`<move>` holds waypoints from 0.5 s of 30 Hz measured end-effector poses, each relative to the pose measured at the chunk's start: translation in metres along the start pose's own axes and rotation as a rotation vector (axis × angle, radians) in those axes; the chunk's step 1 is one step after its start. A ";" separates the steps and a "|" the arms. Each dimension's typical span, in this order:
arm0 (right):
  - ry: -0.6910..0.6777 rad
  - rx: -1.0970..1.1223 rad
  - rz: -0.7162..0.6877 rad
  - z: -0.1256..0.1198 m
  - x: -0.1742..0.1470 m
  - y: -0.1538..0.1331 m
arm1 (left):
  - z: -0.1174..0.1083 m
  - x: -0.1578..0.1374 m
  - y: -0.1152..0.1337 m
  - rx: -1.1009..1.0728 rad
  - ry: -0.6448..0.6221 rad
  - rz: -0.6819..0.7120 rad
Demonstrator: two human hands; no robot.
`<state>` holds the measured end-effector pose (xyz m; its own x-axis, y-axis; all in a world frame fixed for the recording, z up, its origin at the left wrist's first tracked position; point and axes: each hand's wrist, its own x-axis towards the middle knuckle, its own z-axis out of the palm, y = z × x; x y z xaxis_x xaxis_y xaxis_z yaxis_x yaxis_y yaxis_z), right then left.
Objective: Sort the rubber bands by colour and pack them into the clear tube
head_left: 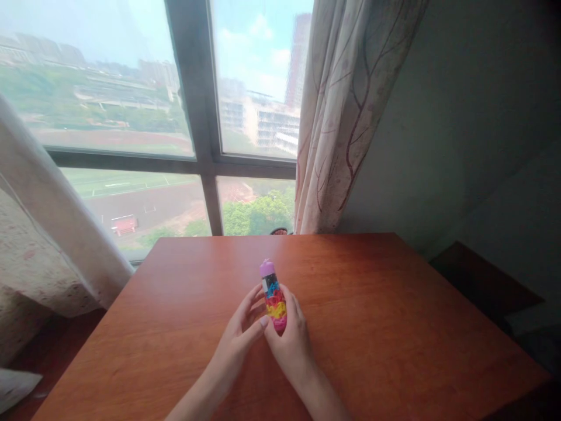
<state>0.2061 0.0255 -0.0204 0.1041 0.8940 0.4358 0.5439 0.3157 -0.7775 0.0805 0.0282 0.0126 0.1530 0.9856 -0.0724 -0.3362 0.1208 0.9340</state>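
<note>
A slim see-through tube (275,295) with a lilac cap (267,267) stands out against the wooden table, its cap end pointing away from me. Bands of blue, red, yellow and pink bits fill it, and a dark label with a white patch wraps its upper part. My right hand (291,333) is closed around its right side and lower end. From the left, my left hand (246,321) curls its fingers against the tube, with the thumb near the bottom. Whether the tube's base rests on the tabletop, I cannot tell.
The reddish-brown wooden table (372,327) reaches to a large window (201,158) at the back. Patterned curtains hang at the left (56,222) and right (337,117). A dark round rim (279,231) shows just behind the table's far edge. A grey wall stands at right.
</note>
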 end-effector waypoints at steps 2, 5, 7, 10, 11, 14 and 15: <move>0.037 -0.039 -0.007 -0.008 0.006 0.011 | -0.001 0.002 -0.002 0.070 -0.012 -0.020; 0.095 -0.146 0.006 -0.026 0.016 0.029 | -0.006 0.005 -0.006 0.233 0.030 -0.043; 0.137 -0.237 0.036 -0.038 0.022 0.042 | -0.008 0.006 -0.009 0.337 0.041 -0.032; 0.198 -0.365 0.063 -0.050 0.028 0.059 | -0.010 0.006 -0.011 0.455 0.020 -0.003; 0.200 -0.399 0.061 -0.052 0.029 0.063 | -0.010 0.005 -0.011 0.476 0.013 0.005; 0.158 -0.485 0.048 -0.054 0.029 0.070 | -0.010 0.005 -0.011 0.487 -0.004 0.009; 0.143 -0.506 0.048 -0.053 0.029 0.071 | -0.010 0.006 -0.010 0.483 -0.006 0.004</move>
<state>0.2920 0.0569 -0.0390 0.2316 0.8402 0.4903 0.8660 0.0515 -0.4974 0.0760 0.0336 -0.0009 0.1580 0.9851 -0.0679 0.1327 0.0470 0.9900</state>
